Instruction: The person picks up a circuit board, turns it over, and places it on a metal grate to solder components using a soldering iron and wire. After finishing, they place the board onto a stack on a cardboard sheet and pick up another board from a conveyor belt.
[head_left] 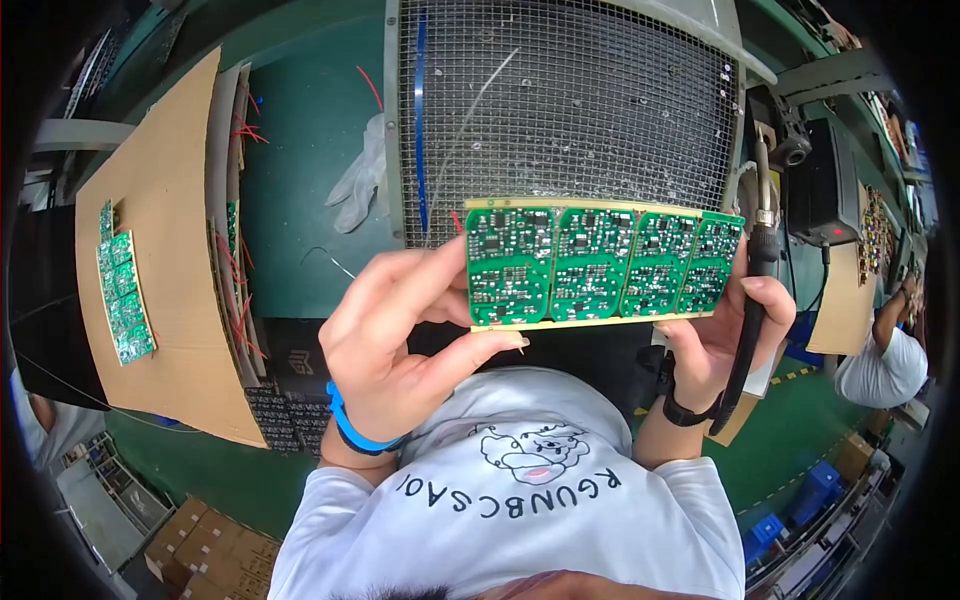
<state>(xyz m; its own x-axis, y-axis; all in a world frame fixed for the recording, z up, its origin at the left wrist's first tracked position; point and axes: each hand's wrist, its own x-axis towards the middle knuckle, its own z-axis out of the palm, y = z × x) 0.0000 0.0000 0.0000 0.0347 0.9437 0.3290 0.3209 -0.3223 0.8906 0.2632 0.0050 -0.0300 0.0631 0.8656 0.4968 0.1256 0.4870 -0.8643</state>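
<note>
Both my hands hold up a green circuit board panel (590, 265) with pale edge strips, its component-covered face in view. My left hand (390, 330) grips its left end, thumb at the lower edge and fingers partly hidden behind. At the right end, my right hand (715, 345) is closed on the panel, thumb along the lower strip. A soldering iron (765, 240) points upward beside that hand, its black cord running down across the palm. The iron appears tucked between the fingers, though its exact hold is partly hidden.
A wire-mesh grille (570, 110) stands behind the panel. A pale glove (360, 180) lies on the green bench (310, 120). More boards (125, 300) rest on cardboard (170, 220) at left. A black box (828, 180) sits at right; a co-worker (885, 365) is beyond.
</note>
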